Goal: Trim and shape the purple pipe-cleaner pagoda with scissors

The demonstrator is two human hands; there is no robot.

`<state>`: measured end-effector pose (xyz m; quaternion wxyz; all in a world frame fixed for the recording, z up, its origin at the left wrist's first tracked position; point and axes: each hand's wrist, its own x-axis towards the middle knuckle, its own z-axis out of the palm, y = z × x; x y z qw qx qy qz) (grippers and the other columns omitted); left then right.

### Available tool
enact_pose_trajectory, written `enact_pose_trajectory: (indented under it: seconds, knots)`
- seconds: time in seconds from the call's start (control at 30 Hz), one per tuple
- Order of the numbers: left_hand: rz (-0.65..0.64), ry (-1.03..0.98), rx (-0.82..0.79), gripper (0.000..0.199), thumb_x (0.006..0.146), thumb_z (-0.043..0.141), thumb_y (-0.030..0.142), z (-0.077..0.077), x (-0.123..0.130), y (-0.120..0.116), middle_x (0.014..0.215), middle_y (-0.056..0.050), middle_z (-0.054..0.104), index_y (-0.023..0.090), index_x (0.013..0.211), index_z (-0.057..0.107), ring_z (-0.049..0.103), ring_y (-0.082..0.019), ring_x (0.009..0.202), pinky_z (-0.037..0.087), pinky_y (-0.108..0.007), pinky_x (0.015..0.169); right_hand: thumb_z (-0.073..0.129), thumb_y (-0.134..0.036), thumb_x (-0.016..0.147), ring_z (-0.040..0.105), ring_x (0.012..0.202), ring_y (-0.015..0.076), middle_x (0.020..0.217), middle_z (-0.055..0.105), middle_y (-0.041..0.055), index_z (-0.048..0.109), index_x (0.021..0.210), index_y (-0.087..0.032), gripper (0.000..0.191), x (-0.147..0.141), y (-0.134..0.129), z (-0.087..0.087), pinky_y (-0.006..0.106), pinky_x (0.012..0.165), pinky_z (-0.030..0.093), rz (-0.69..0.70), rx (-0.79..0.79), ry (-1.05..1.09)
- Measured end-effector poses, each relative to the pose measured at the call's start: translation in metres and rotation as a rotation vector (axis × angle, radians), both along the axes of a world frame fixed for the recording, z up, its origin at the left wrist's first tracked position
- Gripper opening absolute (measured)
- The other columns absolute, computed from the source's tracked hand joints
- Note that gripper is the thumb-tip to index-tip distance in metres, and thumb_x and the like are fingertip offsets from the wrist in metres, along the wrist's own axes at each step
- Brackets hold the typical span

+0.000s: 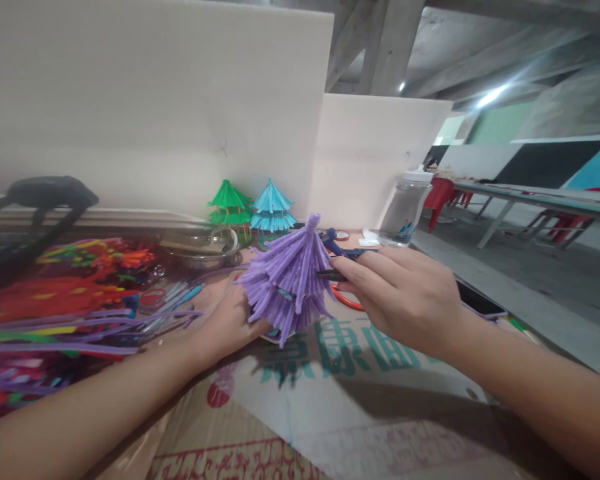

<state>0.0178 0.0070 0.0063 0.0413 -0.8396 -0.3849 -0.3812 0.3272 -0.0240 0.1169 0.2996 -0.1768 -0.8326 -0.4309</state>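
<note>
A two-tiered purple pipe-cleaner pavilion (300, 273) is held up over the cardboard, its roof coming to a knobbed peak. My left hand (233, 317) grips it from below at the left, with fingers partly hidden behind the lower tier. At the right, my right hand (405, 287) is closed around a dark slim-tipped tool (329, 274), which looks like tweezers. Its tip meets the right side of the upper purple tier. Against the white board behind stand two similar small pavilions, one green (229, 200) and one light blue (273, 207).
Pipe cleaners (85, 320) in many colours heap at the left beside a clear bowl (200, 247). Printed cardboard (330, 413) covers the table. Behind my right hand are orange-handled scissors (347, 300), a blue glue gun (334, 243), a bottle (405, 207) and a phone (480, 300).
</note>
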Motion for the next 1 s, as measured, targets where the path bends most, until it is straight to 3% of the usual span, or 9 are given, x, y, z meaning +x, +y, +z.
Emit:
enact_pose_trajectory:
  seconds: [0.33,0.6,0.8,1.0]
  knots:
    - [0.041,-0.011,-0.083,0.050,0.088,0.067,0.040,-0.0030,-0.0025,0.0009,0.122,-0.013,0.080,0.021,0.135,0.074,0.075,-0.039,0.112,0.055,-0.060,0.120,0.057,-0.008,0.110,0.067,0.080,0.0212,0.091,0.081,0.0058,0.072,0.130,-0.012,0.025,-0.0004,-0.0022,-0.0003,0.037,0.074,0.047,-0.021,0.045,-0.019]
    - [0.031,-0.007,-0.071,0.049,0.094,0.065,0.042,-0.0029,-0.0008,0.0013,0.119,-0.015,0.081,0.019,0.135,0.075,0.077,-0.039,0.111,0.058,-0.060,0.116,0.055,-0.013,0.114,0.067,0.075,0.0207,0.089,0.081,0.0058,0.073,0.125,-0.012,0.021,0.0015,-0.0012,-0.0004,0.037,0.067,0.044,-0.007,0.023,-0.024]
    - [0.034,-0.014,-0.120,0.047,0.087,0.066,0.035,-0.0009,-0.0013,0.0003,0.135,-0.016,0.080,0.017,0.130,0.076,0.073,-0.040,0.132,0.056,-0.057,0.121,0.050,-0.013,0.115,0.074,0.082,0.0198,0.096,0.085,0.0080,0.073,0.124,-0.014,0.025,0.0015,-0.0014,0.0016,0.035,0.072,0.050,0.006,-0.016,-0.003]
    - [0.014,-0.042,-0.115,0.043,0.088,0.068,0.036,-0.0004,0.0001,0.0003,0.136,-0.014,0.081,0.020,0.127,0.077,0.074,-0.039,0.131,0.057,-0.054,0.120,0.053,-0.012,0.113,0.074,0.085,0.0212,0.097,0.084,0.0090,0.074,0.125,-0.014,0.024,0.0023,-0.0018,0.0017,0.035,0.073,0.052,-0.013,-0.023,-0.010]
